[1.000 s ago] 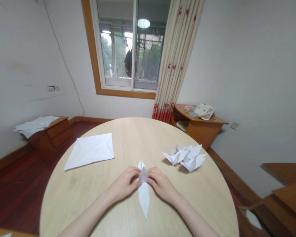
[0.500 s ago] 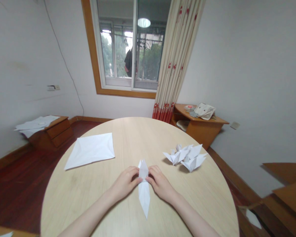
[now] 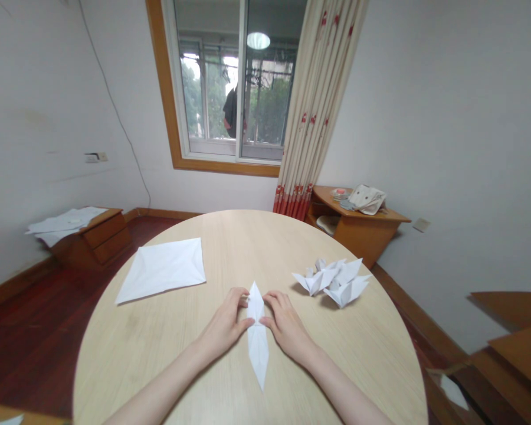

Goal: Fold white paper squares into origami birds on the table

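A narrow piece of folded white paper (image 3: 258, 348), pointed at both ends, lies lengthwise before me on the round table (image 3: 159, 354). From its left edge my left hand (image 3: 230, 316) grips it, thumb on the middle crease and fingers curled near the upper half. My right hand (image 3: 285, 321) does the same at the right edge, its thumb close to the other one. To the right sits a cluster of folded paper cranes (image 3: 336, 280), several of them overlapping.
White paper sheets (image 3: 166, 268) lie at the table's left. Behind the table, a wooden corner cabinet (image 3: 358, 233) holds a cloth bag (image 3: 367, 199). At far left, a low drawer unit (image 3: 106, 233) carries more paper. A curtain (image 3: 316, 106) hangs beside the window.
The upper end of the folded paper now shows one single point where there were split tips. My fingers have loosened and shifted slightly upward along its sides.
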Tool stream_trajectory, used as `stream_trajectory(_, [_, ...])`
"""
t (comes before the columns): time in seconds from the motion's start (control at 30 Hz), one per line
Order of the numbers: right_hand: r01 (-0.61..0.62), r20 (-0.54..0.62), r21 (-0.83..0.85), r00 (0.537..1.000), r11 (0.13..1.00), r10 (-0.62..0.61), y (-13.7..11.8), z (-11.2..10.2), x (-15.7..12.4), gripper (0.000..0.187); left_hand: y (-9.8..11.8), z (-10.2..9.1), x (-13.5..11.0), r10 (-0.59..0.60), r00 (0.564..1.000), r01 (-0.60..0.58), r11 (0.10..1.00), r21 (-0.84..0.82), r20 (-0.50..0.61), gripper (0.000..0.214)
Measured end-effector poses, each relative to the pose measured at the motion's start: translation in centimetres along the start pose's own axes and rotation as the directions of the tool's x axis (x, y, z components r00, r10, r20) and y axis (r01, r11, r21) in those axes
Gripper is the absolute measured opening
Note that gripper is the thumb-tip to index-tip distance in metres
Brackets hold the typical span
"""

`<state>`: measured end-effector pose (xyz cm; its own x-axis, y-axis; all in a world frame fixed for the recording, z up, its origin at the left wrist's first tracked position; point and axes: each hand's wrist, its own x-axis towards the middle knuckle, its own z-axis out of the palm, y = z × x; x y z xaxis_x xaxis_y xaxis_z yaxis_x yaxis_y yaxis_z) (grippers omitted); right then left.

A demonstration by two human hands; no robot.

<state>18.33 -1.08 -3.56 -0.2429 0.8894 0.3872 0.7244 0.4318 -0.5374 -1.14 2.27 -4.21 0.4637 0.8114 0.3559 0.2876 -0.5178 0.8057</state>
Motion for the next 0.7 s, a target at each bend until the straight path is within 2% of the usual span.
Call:
stream_trajectory(0.1, [-0.017, -0.017, -0.030, 1.000, 0.999, 0.017, 0.14, 0.07, 0.00, 0.040, 0.25, -0.07, 0.01, 0.044, 0.999, -0.045, 0.998, 0.034, 0.014, 0.036])
stream_trajectory(0.23, [-0.013, -0.022, -0.063, 1.000, 0.998, 0.012, -0.03, 0.01, 0.01, 0.042, 0.63, -0.05, -0.03, 0.088, 0.996, -0.088, 0.990, 0.112, 0.007, 0.020])
stream_trajectory(0.5, [0.068, 0.060, -0.155, 0.996, 0.986, -0.059, -0.68, -0.49, 0.04, 0.029, 0.47, 0.12, -0.15, 0.089, 0.996, -0.084, 0.977, 0.198, -0.013, 0.014])
stream_trajectory(0.7, [0.104, 0.106, -0.235, 0.991, 0.966, -0.081, -0.44, -0.52, 0.08, 0.031, 0.72, -0.07, -0.20, 0.064, 0.994, -0.090, 0.946, 0.310, 0.093, 0.015])
